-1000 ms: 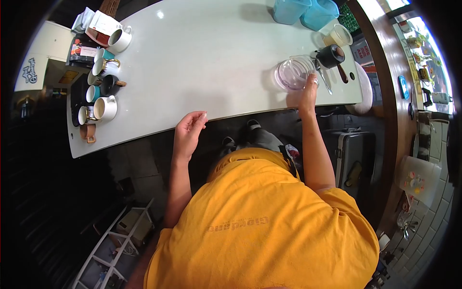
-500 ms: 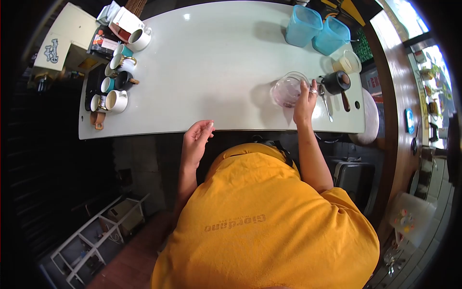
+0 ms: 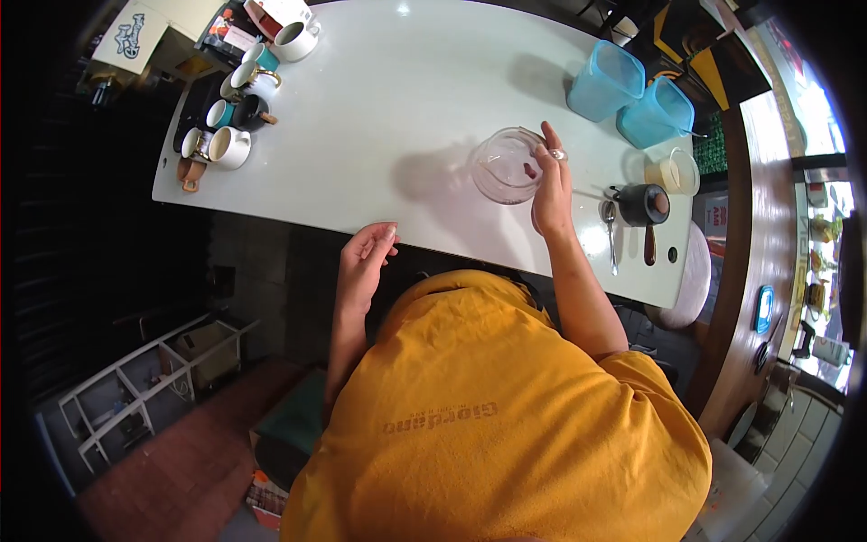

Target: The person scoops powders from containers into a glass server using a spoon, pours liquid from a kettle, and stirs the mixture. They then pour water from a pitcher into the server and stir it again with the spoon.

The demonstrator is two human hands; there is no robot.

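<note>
A clear round glass jug [image 3: 495,172] is held above the right half of the white table [image 3: 379,117], its shadow falling to the left. My right hand [image 3: 554,185], with a ring on one finger, is closed on the jug's right side; the palm hides the part it grips. A small dark red patch shows through the glass near the fingers. At the table's front edge, my left hand [image 3: 368,253] has its fingers loosely curled toward the thumb, and nothing shows in it. Right of the jug lie a spoon [image 3: 611,237] and a small dark pot with a brown handle [image 3: 643,206].
Several cups, including a white mug [image 3: 229,148] and a black cup [image 3: 251,114], line the left edge. Two blue containers [image 3: 603,83] stand at the back right, near a clear plastic cup [image 3: 679,172]. A pale rounded seat [image 3: 691,289] adjoins the right end.
My right hand has carried the glass jug leftward, away from the pot and spoon. The view has turned, so the table looks tilted. My left hand stays by the front edge.
</note>
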